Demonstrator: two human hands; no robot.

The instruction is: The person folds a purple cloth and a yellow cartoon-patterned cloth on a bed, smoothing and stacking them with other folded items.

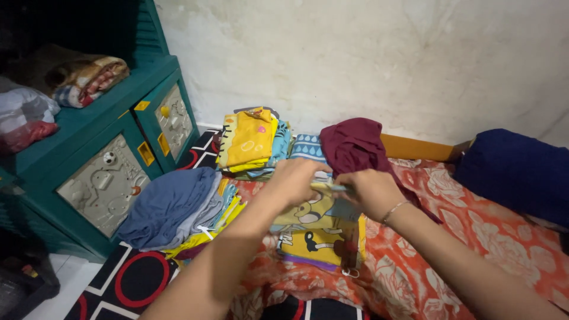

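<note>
I see the yellow cartoon-print cloth point(317, 228) at centre on the bed point(474, 237), its upper edge pinched by my left hand point(299, 181) and right hand point(370, 192), both closed on it, probably to fold it flat. Maroon garment point(355, 145) lies at 12 o'clock, yellow folded pile point(249, 139) at 11, grey-blue pile point(169, 204) at 9.

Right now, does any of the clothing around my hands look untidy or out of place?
Yes. The maroon garment lies crumpled and unfolded behind the right hand, while the yellow pile is folded flat. The blue-grey pile by the left hand leans over, with bright edges sticking out below.
</note>
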